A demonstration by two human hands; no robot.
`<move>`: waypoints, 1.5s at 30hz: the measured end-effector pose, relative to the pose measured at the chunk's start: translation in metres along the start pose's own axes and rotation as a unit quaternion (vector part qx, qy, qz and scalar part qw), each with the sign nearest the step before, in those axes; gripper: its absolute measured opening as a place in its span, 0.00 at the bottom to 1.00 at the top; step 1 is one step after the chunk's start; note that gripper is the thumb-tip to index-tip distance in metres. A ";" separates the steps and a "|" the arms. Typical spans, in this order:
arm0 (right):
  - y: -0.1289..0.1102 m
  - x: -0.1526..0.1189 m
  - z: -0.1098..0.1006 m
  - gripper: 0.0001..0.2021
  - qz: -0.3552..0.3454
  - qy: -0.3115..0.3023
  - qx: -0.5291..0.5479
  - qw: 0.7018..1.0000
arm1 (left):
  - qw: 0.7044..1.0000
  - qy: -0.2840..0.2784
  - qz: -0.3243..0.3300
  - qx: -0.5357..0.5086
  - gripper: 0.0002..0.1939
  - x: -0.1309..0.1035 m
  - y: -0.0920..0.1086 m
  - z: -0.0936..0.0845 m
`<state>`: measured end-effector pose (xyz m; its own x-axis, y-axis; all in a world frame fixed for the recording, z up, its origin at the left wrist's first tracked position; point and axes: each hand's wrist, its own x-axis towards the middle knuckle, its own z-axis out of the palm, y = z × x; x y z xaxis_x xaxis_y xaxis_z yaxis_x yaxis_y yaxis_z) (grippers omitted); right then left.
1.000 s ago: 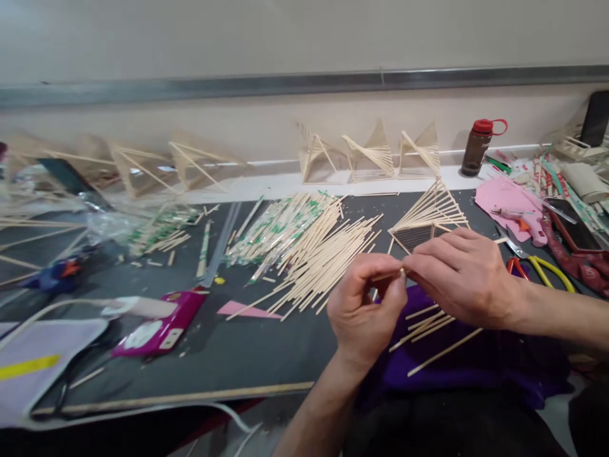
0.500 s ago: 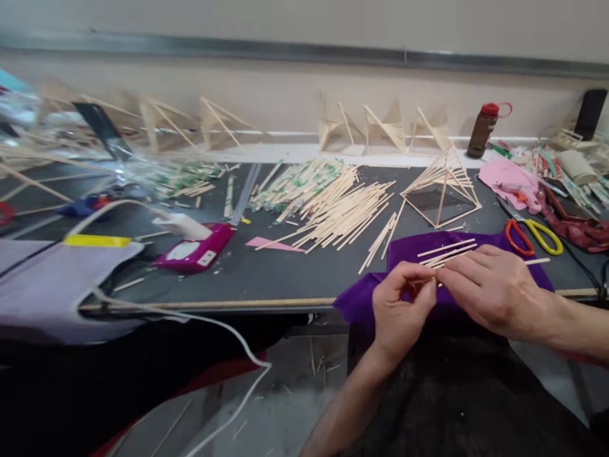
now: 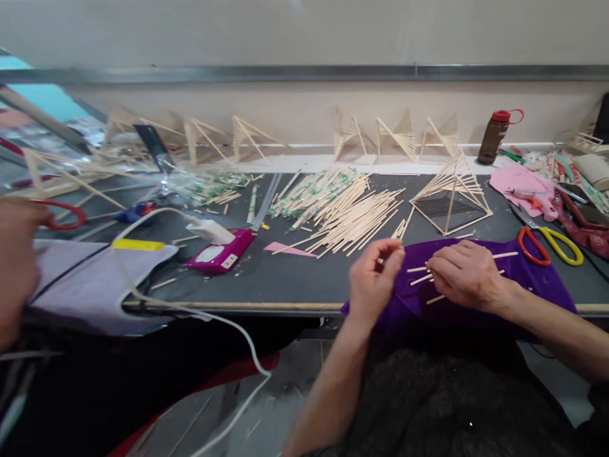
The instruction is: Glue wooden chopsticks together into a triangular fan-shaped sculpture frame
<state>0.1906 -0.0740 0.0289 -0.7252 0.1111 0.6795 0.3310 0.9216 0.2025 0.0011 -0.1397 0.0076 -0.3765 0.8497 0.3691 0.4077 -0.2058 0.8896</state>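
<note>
My left hand (image 3: pixel 375 279) is raised at the left edge of the purple cloth (image 3: pixel 547 285), thumb and fingertips pinched together. Whatever it may hold is too small to make out. Over the cloth, my right hand (image 3: pixel 469 273) has its fingers closed around a thin wooden stick (image 3: pixel 507 255), whose end sticks out to the right. Several more wooden sticks (image 3: pixel 435 299) lie on the cloth under and beside that hand. Just behind the cloth stands a pyramid-shaped stick frame (image 3: pixel 447 209). A big pile of loose wooden sticks (image 3: pixel 356 219) spreads on the dark table, left of the frame.
Scissors (image 3: pixel 561 244) with red and yellow handles lie right of the cloth, near a pink glue gun (image 3: pixel 537 200). A bottle (image 3: pixel 493 139) and stick frames (image 3: pixel 394 139) stand along the wall. A white cable (image 3: pixel 247 343) hangs left. A co-worker's blurred hand (image 3: pixel 16 266) is far left.
My hands have parted: the left moved left, off the sticks, and the right stays over the cloth with its stick. The view swung left, and a co-worker's hand came in.
</note>
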 end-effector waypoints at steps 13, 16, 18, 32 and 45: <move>0.016 -0.017 0.033 0.07 -0.012 -0.029 -0.004 0.999 | 0.861 -0.062 -0.049 0.502 0.17 0.114 -0.046 -0.022; 0.011 -0.017 0.034 0.07 -0.015 -0.022 0.001 1.000 | 0.856 -0.072 -0.035 0.511 0.17 0.107 -0.049 -0.017; 0.009 -0.017 0.035 0.07 -0.012 -0.017 -0.001 1.000 | 0.850 -0.083 -0.029 0.520 0.16 0.104 -0.050 -0.017; 0.009 -0.018 0.036 0.09 0.032 -0.001 -0.011 0.999 | 0.860 -0.131 -0.003 0.493 0.14 0.084 -0.045 -0.013; 0.010 -0.020 0.037 0.09 0.039 -0.008 -0.007 0.999 | 0.920 -0.100 -0.035 0.377 0.18 0.140 -0.034 -0.029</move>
<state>0.1860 -0.0535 -0.0083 -0.7066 0.1895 0.6818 0.3956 0.9046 0.1586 -0.0896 -0.0274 0.0367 -0.2942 0.9357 0.1949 0.8775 0.1837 0.4430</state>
